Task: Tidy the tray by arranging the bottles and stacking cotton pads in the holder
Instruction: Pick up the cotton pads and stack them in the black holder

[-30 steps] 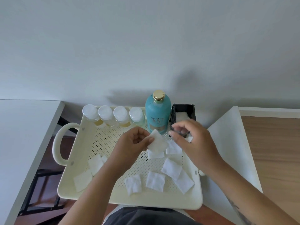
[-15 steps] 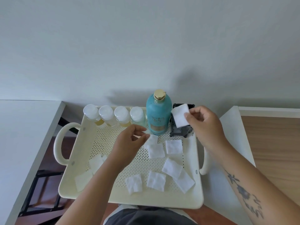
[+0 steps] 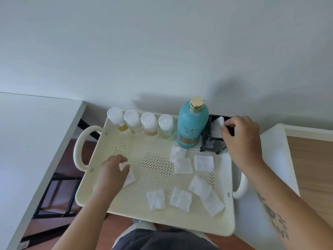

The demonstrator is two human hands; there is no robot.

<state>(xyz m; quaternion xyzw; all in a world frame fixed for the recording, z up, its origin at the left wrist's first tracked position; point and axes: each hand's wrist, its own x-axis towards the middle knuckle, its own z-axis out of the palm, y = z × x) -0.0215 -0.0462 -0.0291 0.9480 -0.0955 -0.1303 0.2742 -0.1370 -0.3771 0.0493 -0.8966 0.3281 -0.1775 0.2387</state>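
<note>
Two hands on the cream tray (image 3: 223,226), pads everywhere

Right hand (image 3: 242,139) pinches a cotton pad (image 3: 220,121) into the black holder (image 3: 212,141); left hand (image 3: 112,171), fingers loose, touches another pad (image 3: 130,176) near the left handle.

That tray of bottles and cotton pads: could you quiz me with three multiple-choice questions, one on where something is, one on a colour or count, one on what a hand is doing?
1. Where does the black holder stand on the tray?
A. Far right corner
B. Near left corner
C. Centre

2. How many small white-capped bottles stand in the row beside the teal bottle?
A. Two
B. Four
C. Six

3. What is the right hand doing?
A. Gripping the teal bottle
B. Resting flat off the tray
C. Putting a cotton pad into the holder

Answers: 1 A, it stands right of the teal bottle at the far edge. 2 B, four white caps show. 3 C, its fingers pinch a pad at the holder's opening.
</note>
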